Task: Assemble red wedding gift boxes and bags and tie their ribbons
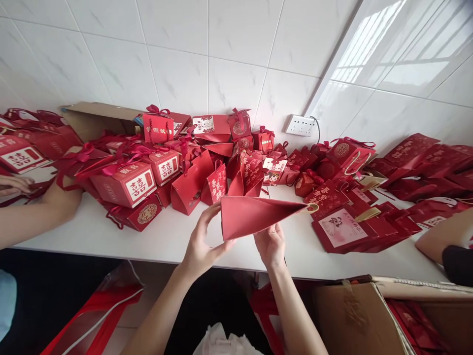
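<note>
Several boxes (pixel 123 183) crowd the table (pixel 158 242) at left; above its middle, our left hand (pixel 197 250) grips the wide end of a red box (pixel 249 217), our right hand (pixel 270 246) clasping it from below; rightward, a carton (pixel 343 315) contains red packs (pixel 416 323).

plain red box (pixel 246 217), grey-veined white wall tiles (pixel 177 69)

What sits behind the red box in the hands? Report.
Beyond the red box, red gift boxes sit on the white table, with a tiled wall behind them. The red box hides the tabletop directly behind it and anything lying there.
</note>
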### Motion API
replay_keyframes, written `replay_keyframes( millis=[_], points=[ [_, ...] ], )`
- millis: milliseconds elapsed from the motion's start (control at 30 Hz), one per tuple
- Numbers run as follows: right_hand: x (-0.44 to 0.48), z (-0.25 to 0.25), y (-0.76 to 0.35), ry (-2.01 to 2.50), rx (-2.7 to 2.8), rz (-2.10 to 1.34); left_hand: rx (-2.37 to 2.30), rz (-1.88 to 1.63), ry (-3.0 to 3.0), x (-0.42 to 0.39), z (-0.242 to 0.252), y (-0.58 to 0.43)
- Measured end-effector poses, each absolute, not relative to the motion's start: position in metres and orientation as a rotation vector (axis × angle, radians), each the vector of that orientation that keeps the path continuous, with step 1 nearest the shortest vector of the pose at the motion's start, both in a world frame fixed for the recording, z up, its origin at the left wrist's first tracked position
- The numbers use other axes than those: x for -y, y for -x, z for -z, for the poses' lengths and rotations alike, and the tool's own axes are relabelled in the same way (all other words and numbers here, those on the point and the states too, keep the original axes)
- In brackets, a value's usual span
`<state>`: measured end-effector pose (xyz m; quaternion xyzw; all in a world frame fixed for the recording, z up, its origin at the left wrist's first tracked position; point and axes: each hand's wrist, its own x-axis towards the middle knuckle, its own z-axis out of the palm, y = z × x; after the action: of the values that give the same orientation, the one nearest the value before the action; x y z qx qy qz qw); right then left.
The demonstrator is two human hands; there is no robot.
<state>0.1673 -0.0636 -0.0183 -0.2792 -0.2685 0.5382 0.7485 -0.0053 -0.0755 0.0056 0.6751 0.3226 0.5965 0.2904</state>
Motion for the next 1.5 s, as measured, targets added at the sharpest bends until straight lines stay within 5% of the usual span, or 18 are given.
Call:
replay_keyframes(
  millis=[333, 800, 1233, 1500],
  points=[
    [0.076, 0.003, -0.164, 0.743, 0.676, -1.146, -0.706, -1.68, -1.49, 0.086, -0.025, 0.013],
    [0.076, 0.001, -0.165, 0.768, 0.548, -1.664, -0.861, -1.364, -1.121, 0.091, -0.045, 0.01],
    [0.092, -0.083, -0.168, 1.531, 1.13, -0.896, -0.774, -1.047, -0.595, 0.084, -0.025, -0.002],
    [0.058, -0.069, -0.184, 1.34, 0.903, -1.158, -0.721, -1.17, -0.668, 0.097, -0.029, -0.004]
  ],
)
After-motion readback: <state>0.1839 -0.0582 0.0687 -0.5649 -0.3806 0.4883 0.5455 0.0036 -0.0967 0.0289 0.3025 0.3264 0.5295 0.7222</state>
